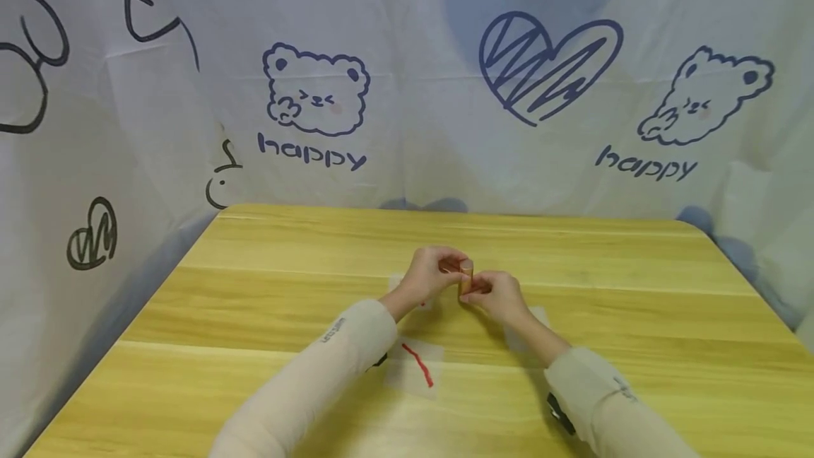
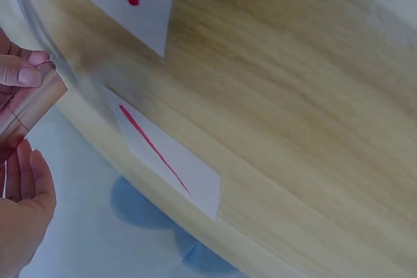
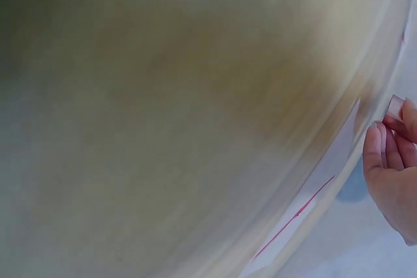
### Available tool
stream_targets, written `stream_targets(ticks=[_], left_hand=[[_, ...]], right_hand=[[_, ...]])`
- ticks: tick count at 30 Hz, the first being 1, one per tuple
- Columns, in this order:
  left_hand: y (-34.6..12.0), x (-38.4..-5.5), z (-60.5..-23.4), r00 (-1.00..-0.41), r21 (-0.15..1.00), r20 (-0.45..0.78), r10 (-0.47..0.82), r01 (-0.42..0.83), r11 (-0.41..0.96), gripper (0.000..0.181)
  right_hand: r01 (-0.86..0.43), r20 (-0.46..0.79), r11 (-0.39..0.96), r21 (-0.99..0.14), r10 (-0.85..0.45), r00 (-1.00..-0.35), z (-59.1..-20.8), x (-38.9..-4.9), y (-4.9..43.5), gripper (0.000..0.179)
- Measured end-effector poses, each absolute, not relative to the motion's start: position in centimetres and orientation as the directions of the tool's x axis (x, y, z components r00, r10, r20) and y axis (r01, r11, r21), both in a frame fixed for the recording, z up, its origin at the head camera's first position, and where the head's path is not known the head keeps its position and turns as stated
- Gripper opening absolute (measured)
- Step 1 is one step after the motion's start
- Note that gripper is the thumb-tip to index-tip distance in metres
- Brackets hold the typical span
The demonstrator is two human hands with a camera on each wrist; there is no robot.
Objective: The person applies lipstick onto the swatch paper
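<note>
Above the far middle of the table, a small shiny copper-coloured tube stands about upright between both hands. Its upper part is pinched by the thumb and fingers of my left hand. Lower on the same tube, the fingertips of my right hand grip it from the right. A thin seam runs around the tube in the left wrist view, which makes it look like a capped lipstick. Fingers cover part of its surface. Whether its base touches the table cannot be told.
A paper with a red stroke lies on the wooden table near the left forearm. Another paper is partly behind the left hand, and a third is partly under the right forearm. A cloth with drawings hangs behind.
</note>
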State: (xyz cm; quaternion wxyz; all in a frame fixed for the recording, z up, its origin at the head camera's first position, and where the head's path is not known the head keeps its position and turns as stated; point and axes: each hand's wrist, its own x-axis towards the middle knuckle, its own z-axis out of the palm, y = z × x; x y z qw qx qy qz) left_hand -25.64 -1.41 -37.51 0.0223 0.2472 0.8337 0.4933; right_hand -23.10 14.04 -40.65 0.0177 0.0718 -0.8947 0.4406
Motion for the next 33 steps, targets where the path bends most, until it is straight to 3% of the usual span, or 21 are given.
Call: stream_targets(ticks=[24, 33], left_hand=[[-1.6, -25.9, -38.5, -0.866, 0.819, 0.204, 0.457, 0.406, 0.405, 0.022], [-2.8, -25.4, -38.7, -0.872, 0.791, 0.171, 0.459, 0.4, 0.464, 0.043]], right_hand=[[-0.149, 0.069, 0.624, -0.767, -0.151, -0.986, -41.0, -23.5, 13.7, 0.01], [-0.162, 0.037, 0.624, -0.764, -0.208, -0.977, -40.8, -23.1, 15.2, 0.028]])
